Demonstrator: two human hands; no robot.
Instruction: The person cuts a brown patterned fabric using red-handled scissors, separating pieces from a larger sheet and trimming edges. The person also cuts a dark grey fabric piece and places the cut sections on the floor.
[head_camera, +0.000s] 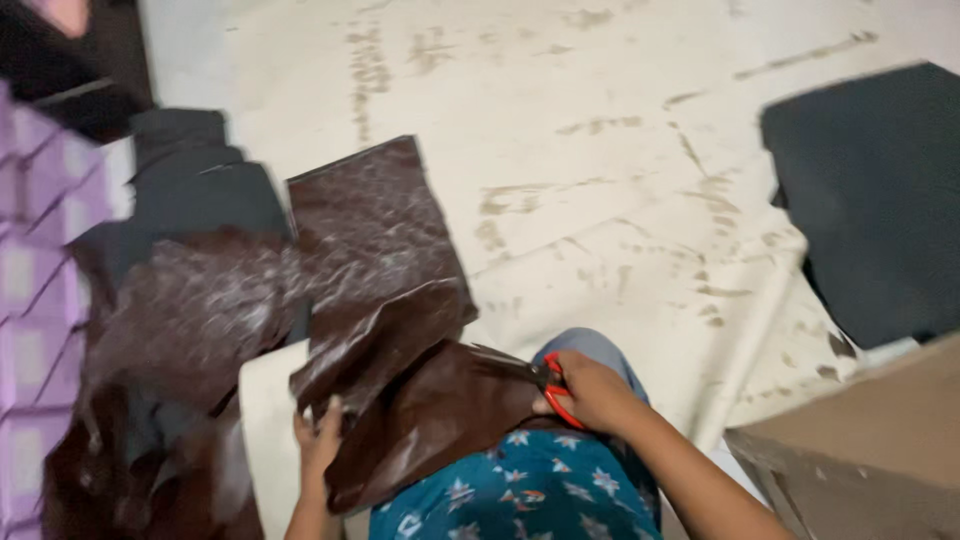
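From the head camera, the right hand (592, 392) is closed around the red handles of a pair of scissors (552, 388), whose blades meet the edge of a glossy dark brown leather piece (430, 415) lying over the person's lap. The left hand (320, 440) grips that piece's left edge. More brown leather pieces (370, 220) lie on the pale floor covering (600, 150), and a dark grey sheet (880, 200) lies at right.

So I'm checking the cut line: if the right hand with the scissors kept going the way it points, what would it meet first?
The right hand points its red-handled scissors leftward, so it would probably meet the brown leather piece first; the left hand holds that piece's far edge.
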